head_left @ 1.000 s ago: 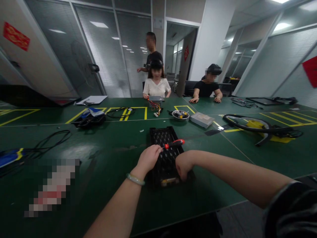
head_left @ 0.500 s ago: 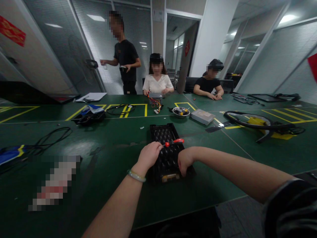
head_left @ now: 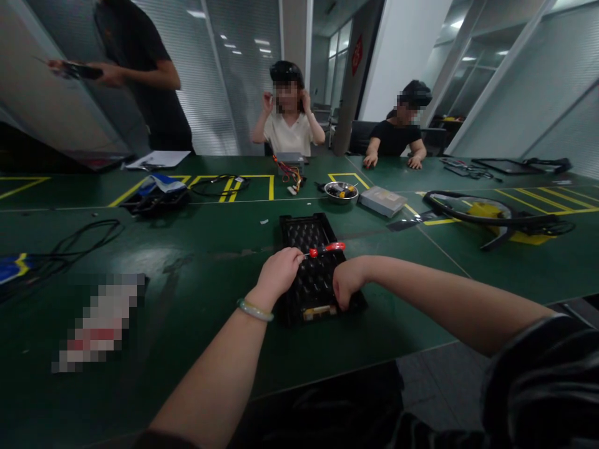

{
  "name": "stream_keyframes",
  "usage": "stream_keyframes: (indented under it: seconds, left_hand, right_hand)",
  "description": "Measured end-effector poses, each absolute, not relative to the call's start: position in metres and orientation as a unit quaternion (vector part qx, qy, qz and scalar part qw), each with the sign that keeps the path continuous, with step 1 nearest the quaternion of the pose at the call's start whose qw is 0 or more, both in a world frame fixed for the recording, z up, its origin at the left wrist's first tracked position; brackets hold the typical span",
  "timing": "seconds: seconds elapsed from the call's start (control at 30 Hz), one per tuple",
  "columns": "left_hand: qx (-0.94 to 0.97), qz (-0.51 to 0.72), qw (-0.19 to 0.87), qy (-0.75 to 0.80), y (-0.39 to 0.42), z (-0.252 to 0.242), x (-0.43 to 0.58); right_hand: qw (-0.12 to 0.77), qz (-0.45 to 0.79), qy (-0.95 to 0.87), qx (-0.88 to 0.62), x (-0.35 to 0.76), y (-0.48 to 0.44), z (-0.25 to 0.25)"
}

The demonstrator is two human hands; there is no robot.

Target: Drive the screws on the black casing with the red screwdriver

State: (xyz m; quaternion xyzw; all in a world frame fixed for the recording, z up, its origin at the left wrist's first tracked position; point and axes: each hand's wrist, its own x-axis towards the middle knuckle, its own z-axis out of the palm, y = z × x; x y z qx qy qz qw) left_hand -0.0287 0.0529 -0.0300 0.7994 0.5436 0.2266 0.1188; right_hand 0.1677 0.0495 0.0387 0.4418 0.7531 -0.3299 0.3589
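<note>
A black rectangular case [head_left: 312, 232] with a bumpy, dimpled inner face lies on the green table in front of me. My left hand [head_left: 279, 272] is over its left side, fingers closed around the thin metal shaft of a screwdriver [head_left: 328, 250]. The screwdriver's red and black handle points right, across the case. At the case's right edge, my right hand [head_left: 349, 282] is bent downward with its fingers curled in. Its fingertips are hidden, so what they grip cannot be made out. A pale yellowish piece [head_left: 319, 312] shows at the case's near end.
Beyond the case stand a metal bowl [head_left: 341, 193] of small parts, a grey metal box [head_left: 382, 201] and a power supply with coloured wires [head_left: 291, 168]. A black curved band [head_left: 486, 215] lies right, cables [head_left: 88, 246] left. Several people are across the table.
My view has tilted downward, so the scene sits higher. Both hands keep about the same places on the case. Across the table, a seated person has raised both hands to the headset; the standing person moved left.
</note>
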Motion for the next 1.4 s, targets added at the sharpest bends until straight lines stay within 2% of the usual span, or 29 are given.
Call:
stream_keyframes:
  seconds: [0.33,0.8,1.4]
  left_hand:
    - [0.797,0.222,0.130,0.547,0.052,-0.027,-0.027]
    - [0.798,0.222,0.131,0.545,0.051,-0.026,-0.027]
    - [0.797,0.221,0.132,0.546,0.050,-0.026,-0.028]
  right_hand:
    - [0.386,-0.326,0.737,0.449,0.165,0.059,0.034]
    - [0.357,-0.303,0.779,0.418,0.167,0.048,0.054]
    - [0.403,-0.301,0.770,0.392,0.160,0.058,0.036]
